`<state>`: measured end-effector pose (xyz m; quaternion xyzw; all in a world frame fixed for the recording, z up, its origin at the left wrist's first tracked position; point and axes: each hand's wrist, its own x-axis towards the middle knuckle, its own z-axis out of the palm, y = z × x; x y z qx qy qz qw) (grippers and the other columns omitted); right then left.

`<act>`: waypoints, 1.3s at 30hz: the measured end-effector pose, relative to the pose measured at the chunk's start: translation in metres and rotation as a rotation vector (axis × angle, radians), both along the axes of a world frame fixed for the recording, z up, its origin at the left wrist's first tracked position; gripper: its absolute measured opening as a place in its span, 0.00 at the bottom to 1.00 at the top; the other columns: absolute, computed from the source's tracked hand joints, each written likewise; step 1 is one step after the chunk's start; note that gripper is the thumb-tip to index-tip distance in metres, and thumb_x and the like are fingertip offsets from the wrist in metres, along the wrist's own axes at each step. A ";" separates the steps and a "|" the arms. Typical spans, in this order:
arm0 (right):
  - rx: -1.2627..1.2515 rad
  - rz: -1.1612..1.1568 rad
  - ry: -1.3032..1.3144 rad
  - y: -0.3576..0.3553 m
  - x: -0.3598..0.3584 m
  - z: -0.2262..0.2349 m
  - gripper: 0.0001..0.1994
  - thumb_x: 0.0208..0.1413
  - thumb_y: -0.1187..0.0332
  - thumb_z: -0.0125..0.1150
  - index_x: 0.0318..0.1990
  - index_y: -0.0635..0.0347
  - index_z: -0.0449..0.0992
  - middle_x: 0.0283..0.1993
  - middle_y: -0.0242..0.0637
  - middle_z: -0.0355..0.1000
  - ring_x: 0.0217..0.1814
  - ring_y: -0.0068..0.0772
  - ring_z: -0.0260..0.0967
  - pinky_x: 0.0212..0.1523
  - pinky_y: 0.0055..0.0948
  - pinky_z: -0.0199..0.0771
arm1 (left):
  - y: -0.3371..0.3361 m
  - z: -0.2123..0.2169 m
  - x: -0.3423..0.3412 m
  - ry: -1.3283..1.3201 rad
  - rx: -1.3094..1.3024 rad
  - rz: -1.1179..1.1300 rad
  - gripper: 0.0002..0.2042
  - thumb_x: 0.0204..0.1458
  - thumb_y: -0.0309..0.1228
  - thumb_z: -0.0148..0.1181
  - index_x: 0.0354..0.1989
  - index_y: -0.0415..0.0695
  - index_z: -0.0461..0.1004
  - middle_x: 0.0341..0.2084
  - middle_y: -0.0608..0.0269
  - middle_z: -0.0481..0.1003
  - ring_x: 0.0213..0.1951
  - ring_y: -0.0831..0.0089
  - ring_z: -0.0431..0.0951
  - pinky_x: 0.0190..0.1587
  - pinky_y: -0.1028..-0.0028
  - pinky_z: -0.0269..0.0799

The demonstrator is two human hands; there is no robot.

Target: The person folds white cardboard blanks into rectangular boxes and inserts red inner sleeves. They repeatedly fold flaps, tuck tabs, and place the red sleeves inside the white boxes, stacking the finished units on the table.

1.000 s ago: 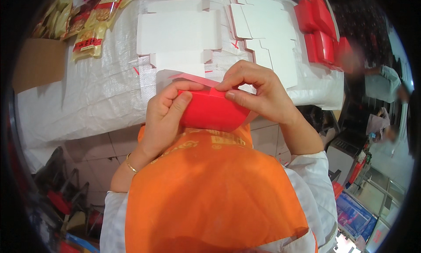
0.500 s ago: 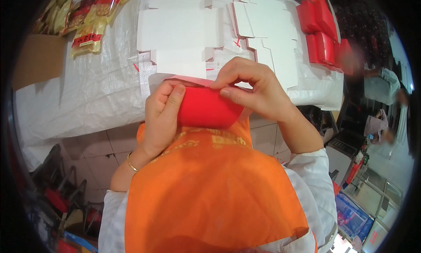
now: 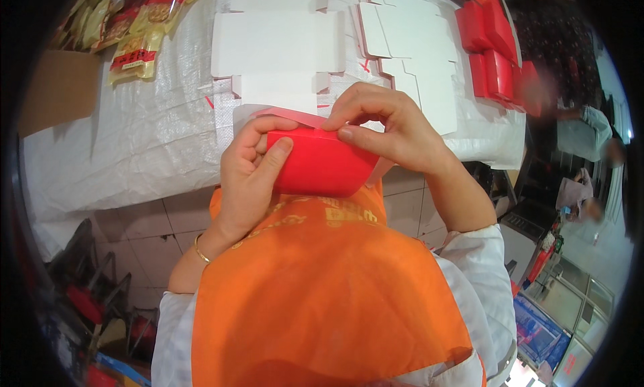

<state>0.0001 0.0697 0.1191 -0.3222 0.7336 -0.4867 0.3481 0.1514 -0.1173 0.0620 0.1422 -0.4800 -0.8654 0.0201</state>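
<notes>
A red cardboard box (image 3: pixel 325 164), partly folded with a pale flap along its far edge, is held up in front of my orange apron. My left hand (image 3: pixel 251 162) grips its left end, thumb on the red face and fingers behind the far edge. At the upper right edge my right hand (image 3: pixel 386 125) pinches the cardboard between thumb and index finger. Just beyond the hands lies a flat white box blank (image 3: pixel 278 48) with cut tabs. More white blanks (image 3: pixel 409 31) are stacked to its right.
Folded red boxes (image 3: pixel 496 71) stand at the table's right end. Yellow snack packets (image 3: pixel 137 55) lie at the far left beside a brown cardboard piece (image 3: pixel 60 91). White woven sheeting (image 3: pixel 154 145) covers the table. Chairs stand on the floor at lower left.
My left thumb has shifted right along the red face. The box is slightly more tilted, and my right hand's pinch on its far edge has moved a little.
</notes>
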 end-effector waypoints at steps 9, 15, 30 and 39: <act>-0.007 0.021 0.067 -0.006 0.001 0.002 0.07 0.55 0.79 0.64 0.41 0.63 0.84 0.42 0.35 0.78 0.46 0.26 0.75 0.49 0.27 0.76 | -0.001 -0.006 -0.004 -0.029 -0.003 0.044 0.09 0.69 0.25 0.52 0.53 0.35 0.72 0.42 0.59 0.81 0.43 0.81 0.79 0.47 0.79 0.74; 0.023 -0.028 0.023 -0.007 0.005 -0.002 0.06 0.54 0.80 0.64 0.39 0.65 0.82 0.42 0.36 0.77 0.45 0.27 0.76 0.48 0.26 0.77 | 0.000 -0.009 -0.003 -0.015 0.078 0.052 0.08 0.69 0.26 0.51 0.51 0.35 0.72 0.44 0.59 0.81 0.44 0.80 0.79 0.49 0.78 0.74; 0.011 0.019 0.020 -0.005 0.004 -0.002 0.06 0.53 0.80 0.65 0.38 0.65 0.82 0.44 0.37 0.78 0.48 0.31 0.76 0.51 0.29 0.76 | 0.005 -0.008 0.000 0.001 0.071 0.127 0.08 0.69 0.25 0.52 0.52 0.36 0.68 0.42 0.59 0.81 0.44 0.81 0.78 0.49 0.78 0.73; -0.018 0.034 0.105 -0.004 0.009 0.001 0.06 0.53 0.80 0.64 0.38 0.65 0.82 0.43 0.38 0.79 0.49 0.34 0.76 0.52 0.32 0.76 | 0.008 -0.005 -0.003 -0.028 0.085 0.153 0.08 0.69 0.27 0.53 0.50 0.36 0.70 0.39 0.62 0.81 0.41 0.83 0.77 0.47 0.79 0.72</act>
